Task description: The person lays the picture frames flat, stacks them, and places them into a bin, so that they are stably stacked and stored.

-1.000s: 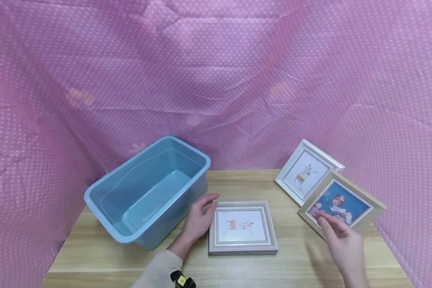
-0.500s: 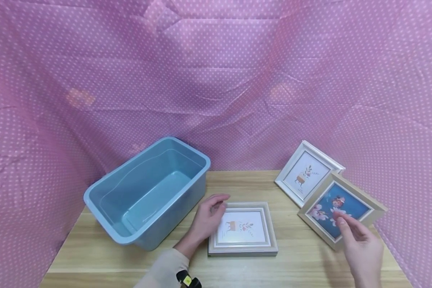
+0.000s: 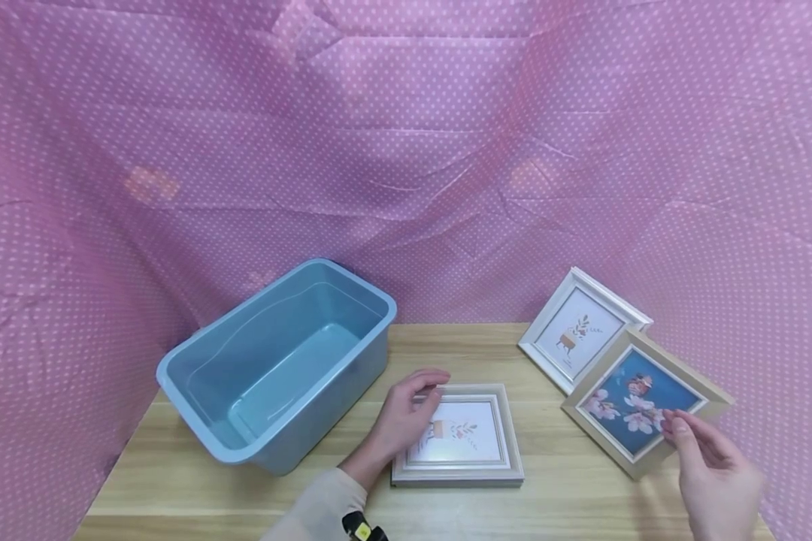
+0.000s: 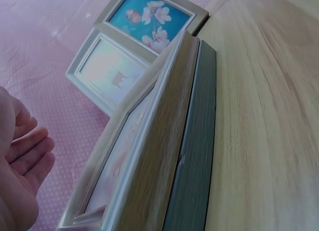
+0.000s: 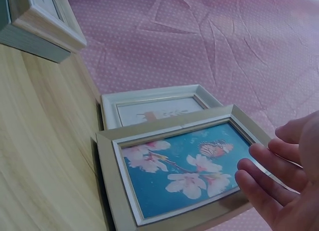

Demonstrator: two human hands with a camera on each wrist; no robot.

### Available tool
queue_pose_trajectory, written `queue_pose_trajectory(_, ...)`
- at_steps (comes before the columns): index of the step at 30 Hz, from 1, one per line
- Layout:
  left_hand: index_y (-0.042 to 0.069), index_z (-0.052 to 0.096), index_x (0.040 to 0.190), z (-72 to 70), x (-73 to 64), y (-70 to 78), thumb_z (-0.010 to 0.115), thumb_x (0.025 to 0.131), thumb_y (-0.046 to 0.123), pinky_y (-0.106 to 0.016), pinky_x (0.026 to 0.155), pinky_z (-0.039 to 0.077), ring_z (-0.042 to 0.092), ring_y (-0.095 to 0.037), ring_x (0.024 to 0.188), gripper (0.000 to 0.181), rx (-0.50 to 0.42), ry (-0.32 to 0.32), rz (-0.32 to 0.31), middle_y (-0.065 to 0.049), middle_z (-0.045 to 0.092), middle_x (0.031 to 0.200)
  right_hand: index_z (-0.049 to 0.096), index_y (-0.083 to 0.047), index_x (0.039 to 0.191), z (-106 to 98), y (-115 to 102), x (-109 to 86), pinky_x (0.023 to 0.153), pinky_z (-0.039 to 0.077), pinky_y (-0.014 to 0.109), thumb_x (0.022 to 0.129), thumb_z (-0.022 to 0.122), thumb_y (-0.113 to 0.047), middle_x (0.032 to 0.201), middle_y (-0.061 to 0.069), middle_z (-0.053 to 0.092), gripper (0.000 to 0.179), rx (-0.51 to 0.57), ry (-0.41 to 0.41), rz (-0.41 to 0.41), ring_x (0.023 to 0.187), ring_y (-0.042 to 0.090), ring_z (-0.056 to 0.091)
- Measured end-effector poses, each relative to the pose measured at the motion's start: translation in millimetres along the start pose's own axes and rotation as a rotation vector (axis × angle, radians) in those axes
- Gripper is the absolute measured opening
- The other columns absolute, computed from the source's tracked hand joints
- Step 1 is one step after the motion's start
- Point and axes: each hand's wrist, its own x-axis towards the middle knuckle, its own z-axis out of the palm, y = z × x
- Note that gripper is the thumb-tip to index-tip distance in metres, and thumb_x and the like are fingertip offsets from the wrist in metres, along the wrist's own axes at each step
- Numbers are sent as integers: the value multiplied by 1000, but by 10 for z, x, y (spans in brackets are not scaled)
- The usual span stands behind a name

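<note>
Left hand is down over the near-left corner of the grey-framed picture, which lies flat on the wooden table just right of the blue plastic tub; fingers loosely arched and relaxed, and whether they actually touch the frame I cannot tell; the wrist view shows the palm apart from the frame's edge. Right hand hovers at the lower right side of the butterfly-and-blossom picture, fingers relaxed and spread, gripping nothing; the right wrist view shows the fingertips over its frame. That picture leans against the white-framed plant print; pink dotted cloth backs it all.
</note>
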Motion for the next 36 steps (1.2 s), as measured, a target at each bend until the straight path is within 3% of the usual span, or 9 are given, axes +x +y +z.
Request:
queue_pose_trajectory(5, 10, 73, 133, 21, 13, 24, 61, 107, 8, -47, 118, 53, 65, -28, 137, 29, -6, -26, 3, -5, 71, 142, 76, 10, 117, -19, 28, 16, 78, 56, 4, 102, 71, -3, 88, -36, 74, 19, 36, 70, -17, 77, -13, 73)
queue_pose_trajectory(14, 11, 72, 136, 88, 29, 55, 59, 107, 10, -46, 120, 51, 65, -27, 136, 31, -20, -56, -1, -5, 72, 142, 79, -11, 117, -169, 22, 41, 76, 53, 0, 102, 74, -13, 82, -35, 73, 16, 51, 138, 159, 73, -14, 71)
queue_pose_trajectory(18, 12, 72, 137, 128, 31, 79, 59, 108, 11, -44, 120, 51, 64, -26, 137, 32, -39, -80, -21, -3, 72, 142, 80, -11, 116, -197, 29, 68, 73, 53, 0, 102, 74, -11, 82, -32, 75, 15, 97, 155, 177, 70, -13, 71)
queue_pose_trajectory(24, 15, 73, 137, 189, 29, 125, 59, 108, 17, -45, 121, 50, 63, -23, 137, 32, -42, -111, -57, 1, 72, 141, 82, -19, 110, -242, 80, 94, 66, 52, 0, 100, 77, -14, 75, -34, 72, 12, 58, 192, 171, 66, -15, 69)
queue_pose_trajectory(27, 14, 73, 136, 206, 30, 125, 58, 108, 16, -47, 121, 50, 65, -25, 136, 32, -15, -112, -33, -1, 73, 141, 79, -24, 117, -271, 121, 113, 64, 49, -2, 101, 77, -20, 70, -38, 67, 17, 6, 157, 247, 64, -18, 66)
queue_pose_trajectory(29, 12, 73, 136, 213, 31, 120, 58, 108, 14, -47, 121, 50, 66, -26, 135, 32, -2, -110, -17, -3, 73, 140, 74, -24, 132, -288, 154, 130, 62, 45, -4, 102, 75, -28, 70, -46, 60, 30, -78, 104, 303, 63, -23, 61)
queue_pose_trajectory(32, 11, 73, 135, 222, 29, 114, 58, 107, 11, -47, 120, 51, 66, -27, 135, 32, 9, -112, -2, -5, 73, 140, 63, -13, 149, -294, 202, 165, 59, 43, -3, 103, 73, -33, 71, -53, 52, 52, -148, 14, 360, 64, -27, 57)
queue_pose_trajectory(36, 11, 73, 135, 232, 23, 117, 58, 107, 10, -47, 120, 50, 66, -26, 135, 31, 6, -120, -8, -5, 73, 139, 54, 0, 154, -268, 240, 209, 59, 44, -2, 104, 71, -33, 72, -53, 50, 63, -175, -71, 387, 66, -27, 56)
